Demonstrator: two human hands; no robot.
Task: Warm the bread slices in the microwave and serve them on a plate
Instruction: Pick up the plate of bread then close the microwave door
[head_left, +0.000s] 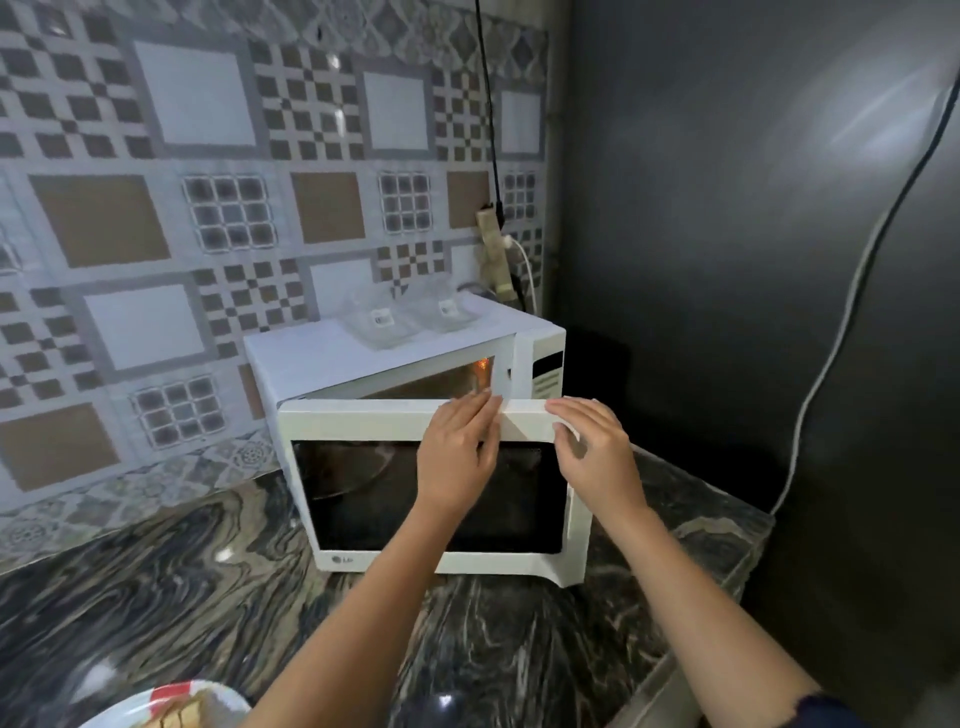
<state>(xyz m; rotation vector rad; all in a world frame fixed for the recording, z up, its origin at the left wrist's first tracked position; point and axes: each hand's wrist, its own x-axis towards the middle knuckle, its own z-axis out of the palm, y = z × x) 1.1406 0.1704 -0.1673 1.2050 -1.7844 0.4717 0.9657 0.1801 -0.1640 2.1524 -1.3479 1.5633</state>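
The left hand (457, 452) lies flat against the upper band of the microwave door (363, 421), fingers straight and close together, with the fingertips reaching over the door's top edge. The right hand (592, 447) sits just beside it at the door's upper right corner, fingers loosely bent and resting on the white plastic; neither hand is clamped on anything. The door stands partly swung out from the microwave (322, 358), a boxy white appliance with a smooth top, and an orange glow shows in the gap behind the door. The door's window is dark and glossy, and a pale curved shape shows in it too dimly to identify. On top of the microwave, near the centre of the frame, sit two clear square glass dishes (379, 322) side by side, each with a small label; whether they hold anything cannot be told. The microwave stands on a tabletop (208, 597) of polished stone with swirling black, grey and brown veins. At the lower left edge of the frame a round white plate (130, 712) with a red patch holds the bread slices (176, 719), browned and only partly in view. Behind is a wall (156, 208) of patterned grey, white and tan tiles, with a cream power strip (493, 249) hanging against it. A dark glossy panel (727, 208) fills the right of the frame.
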